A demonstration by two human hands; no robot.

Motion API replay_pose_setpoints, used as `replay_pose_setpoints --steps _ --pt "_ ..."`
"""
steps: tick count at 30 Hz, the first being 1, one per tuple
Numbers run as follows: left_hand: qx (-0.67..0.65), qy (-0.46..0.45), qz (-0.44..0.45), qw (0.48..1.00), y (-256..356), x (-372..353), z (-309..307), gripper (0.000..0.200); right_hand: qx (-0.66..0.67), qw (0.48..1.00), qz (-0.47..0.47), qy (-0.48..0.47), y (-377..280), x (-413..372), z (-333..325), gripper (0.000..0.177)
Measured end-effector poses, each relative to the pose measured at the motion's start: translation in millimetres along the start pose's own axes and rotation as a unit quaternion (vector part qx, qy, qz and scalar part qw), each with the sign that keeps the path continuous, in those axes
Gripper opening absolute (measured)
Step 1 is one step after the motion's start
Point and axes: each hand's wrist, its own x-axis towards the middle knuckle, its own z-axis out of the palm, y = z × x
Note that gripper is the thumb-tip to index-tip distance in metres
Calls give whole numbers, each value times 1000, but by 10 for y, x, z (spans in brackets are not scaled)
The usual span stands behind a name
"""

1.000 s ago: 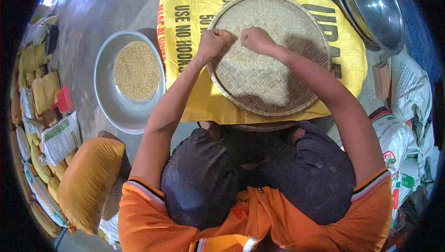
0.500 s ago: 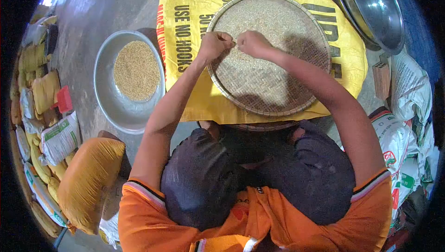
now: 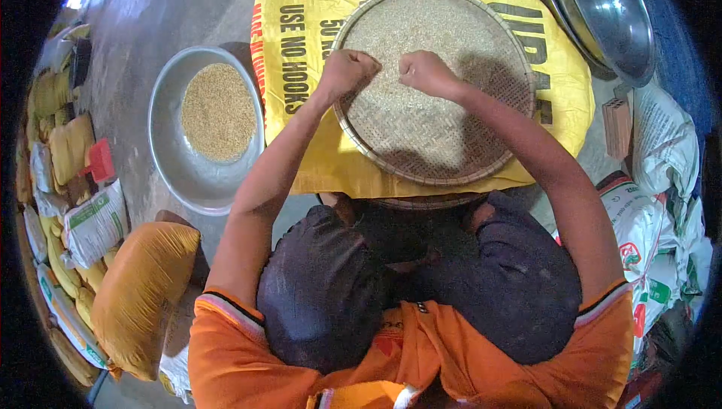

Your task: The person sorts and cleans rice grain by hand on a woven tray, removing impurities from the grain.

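A round woven bamboo tray lies in front of me, with pale grains spread over its upper part. My left hand is closed above the tray's left rim, fingers curled in. Over the grain, a short gap to the right, my right hand is closed too, its fingertips bent towards the left one. Anything inside either hand is hidden or too small to name. Under the tray is a yellow printed sack.
A metal basin holding tan grain stands to the left. Stacked metal basins are at the upper right, near a brick. Filled sacks line the left side, and white sacks lie on the right.
My right hand has moved slightly right, widening the gap between the hands. My left hand stays near the tray's left rim, and both remain closed.
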Motion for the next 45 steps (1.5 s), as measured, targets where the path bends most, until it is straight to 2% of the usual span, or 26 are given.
replay_pose_setpoints --steps 2,3,4,7,10,13,14,16,17,18,20,22,23,24,27,29,30,32,33,34,37,39,41,43,45 --pt "-203 -34 -36 978 15 2 -105 14 -49 998 -31 7 5 23 2 10" --pt "-218 -85 -66 970 -36 54 -192 13 -28 999 2 -33 24 63 -33 9" --pt "-218 -85 -67 970 -60 44 -184 13 -7 997 35 -73 22 76 -68 8" --pt "-237 -48 -88 966 -96 26 -143 12 43 996 41 -63 6 46 -171 10" --pt "-179 -40 -56 982 -64 -86 -58 11 6 998 27 -49 -60 -59 -124 11" --pt "-3 18 -16 1000 43 -178 89 14 -29 998 21 -58 -96 -181 -4 13" --pt "-3 18 -16 1000 -11 -170 127 14 -29 998 20 -58 -81 -180 18 13" --pt "1 -22 51 998 -64 -179 190 21 -31 999 9 -42 -79 -166 24 13" --pt "16 -26 2 1000 -52 -204 222 26 -30 999 9 -42 -83 -163 -6 13" --pt "17 -27 2 1000 -48 -233 232 26 8 998 41 -55 -75 -160 -58 12" --pt "109 12 80 991 -62 -256 278 23 46 994 75 -68 -63 -162 -113 12" --pt "117 7 82 990 -36 -260 278 22 116 982 134 -65 -35 -154 -130 13" --pt "126 4 83 989 -6 -263 261 21 115 982 134 -65 -17 -139 -111 13" --pt "126 4 83 989 24 -268 246 21 92 990 95 -54 -6 -123 -74 13" --pt "75 -6 43 996 11 -240 232 21 33 999 28 -20 -106 -156 -10 11" --pt "-90 -10 24 996 -90 -157 203 19 0 1000 0 1 -89 -159 53 11" --pt "-89 -10 24 996 -134 -105 193 19 -20 1000 4 -11 -82 -137 79 10" --pt "-230 -51 -80 968 -126 -59 140 18 -39 999 7 -24 -110 -95 54 10" --pt "-242 -67 -108 962 -131 -44 105 15 -9 999 34 -39 -103 -86 5 10" --pt "-243 -67 -108 962 -179 -30 113 15 20 996 62 -55 -83 -81 -25 10" --pt "-245 -78 -65 964 -219 -50 186 13 -2 999 40 -35 -32 -20 -63 12" --pt "-47 -14 19 999 -40 -182 250 15 22 1000 16 -15 -27 -26 -33 11" --pt "-1 -7 29 1000 -59 -211 336 16 49 999 -6 5 -19 -52 43 11" --pt "81 -17 47 995 -37 -215 381 19 -5 999 -17 32 -30 -61 100 10" --pt "92 4 62 994 12 -246 424 20 8 1000 2 9 -20 -41 61 10"
